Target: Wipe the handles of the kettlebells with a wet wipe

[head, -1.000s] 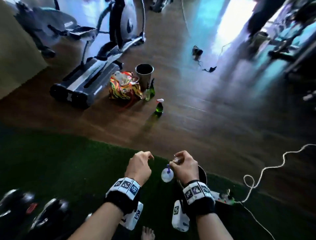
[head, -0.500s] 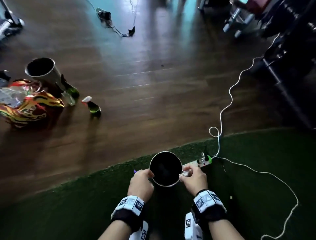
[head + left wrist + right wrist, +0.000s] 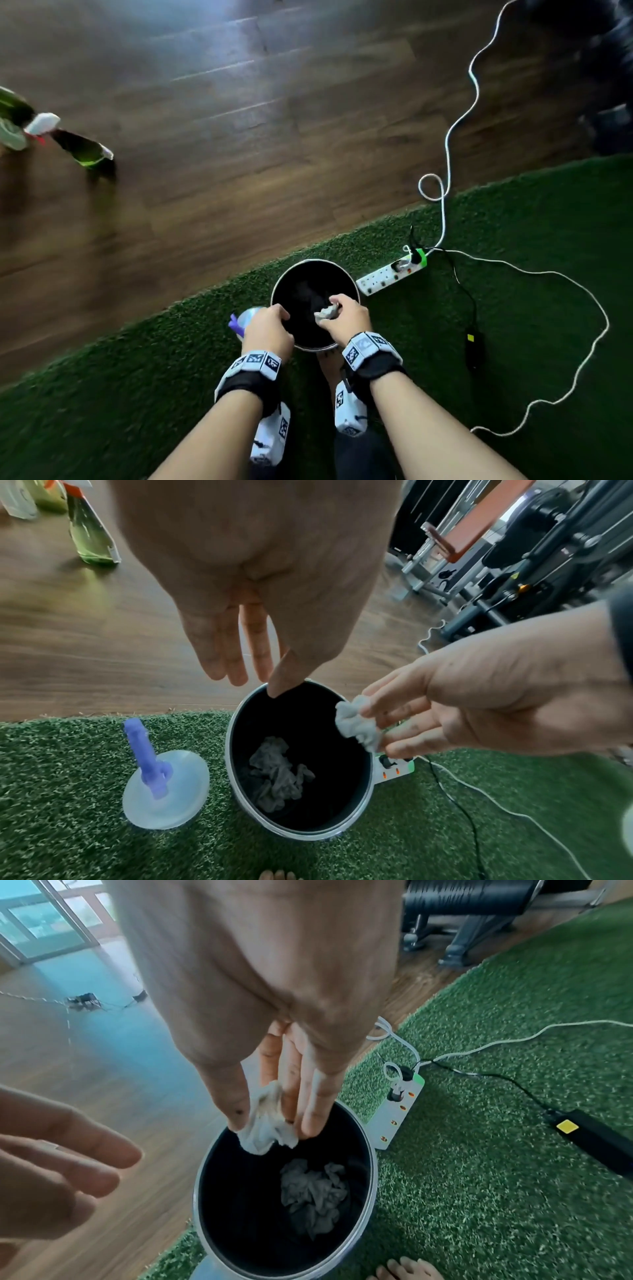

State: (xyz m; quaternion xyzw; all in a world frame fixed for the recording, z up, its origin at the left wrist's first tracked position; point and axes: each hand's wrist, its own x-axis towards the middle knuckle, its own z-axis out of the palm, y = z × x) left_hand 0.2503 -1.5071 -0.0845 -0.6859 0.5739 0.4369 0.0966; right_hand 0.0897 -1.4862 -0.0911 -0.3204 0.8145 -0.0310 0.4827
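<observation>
A crumpled, soiled wet wipe [image 3: 265, 1127] [image 3: 358, 725] [image 3: 327, 312] is pinched in my right hand [image 3: 347, 317] [image 3: 274, 1096] [image 3: 445, 704], held over the mouth of a round metal bin [image 3: 354, 289] [image 3: 234, 772] [image 3: 198, 1199] with a black liner. Another used wipe [image 3: 313, 1188] [image 3: 277, 773] lies at the bottom of the bin. My left hand [image 3: 270, 327] [image 3: 236, 647] [image 3: 58, 1167] hovers at the bin's left rim with straight, relaxed fingers and holds nothing. No kettlebell is in view.
The bin stands on green turf [image 3: 513, 342] near the wood floor's edge. A clear spray bottle with a purple nozzle [image 3: 161, 780] [image 3: 239, 320] stands left of it; a white power strip [image 3: 390, 274] [image 3: 397, 1110], cables and a black adapter [image 3: 474, 347] lie right. Green bottles [image 3: 82, 147] stand far left.
The view swung right and down from the exercise machines to the bin. Both hands came over the bin, my right hand bringing the wipe above its opening.
</observation>
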